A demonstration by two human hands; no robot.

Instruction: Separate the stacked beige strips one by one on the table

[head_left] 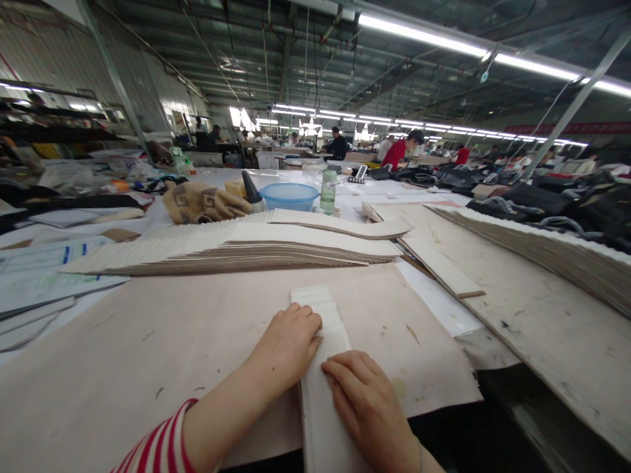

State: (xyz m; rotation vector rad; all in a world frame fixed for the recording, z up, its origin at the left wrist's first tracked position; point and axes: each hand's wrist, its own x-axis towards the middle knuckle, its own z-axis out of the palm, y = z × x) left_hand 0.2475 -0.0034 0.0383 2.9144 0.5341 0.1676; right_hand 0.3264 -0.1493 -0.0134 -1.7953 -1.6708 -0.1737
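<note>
Currently, the person's bare left hand, emerging from a red-and-white striped sleeve, is resting with bent fingers over a narrow stack of long white card strips. The bare right hand is lying nearer the body, its fingers curving over the stack's right side. Both hands are touching the strips, but whether either is truly grasping them cannot be told. The stack is pointing away from the person, its far ends stepping back in layers, and is lying on a pale beige sheet marked with small dark stains.

Just beyond, a wide, fanned pile of white-topped, grey-edged strips is stretching across the table. On the left, printed white papers are showing blue marks and lines too small to read. To the right, a beige board is carrying another long pile.

Farther back, a tan cloth is displaying a dark, angular motif resembling a G, near a translucent blue plastic bowl and a greenish clear bottle. In the distance, a person in dark clothing is standing, and a red banner is hanging, its writing illegible.
</note>
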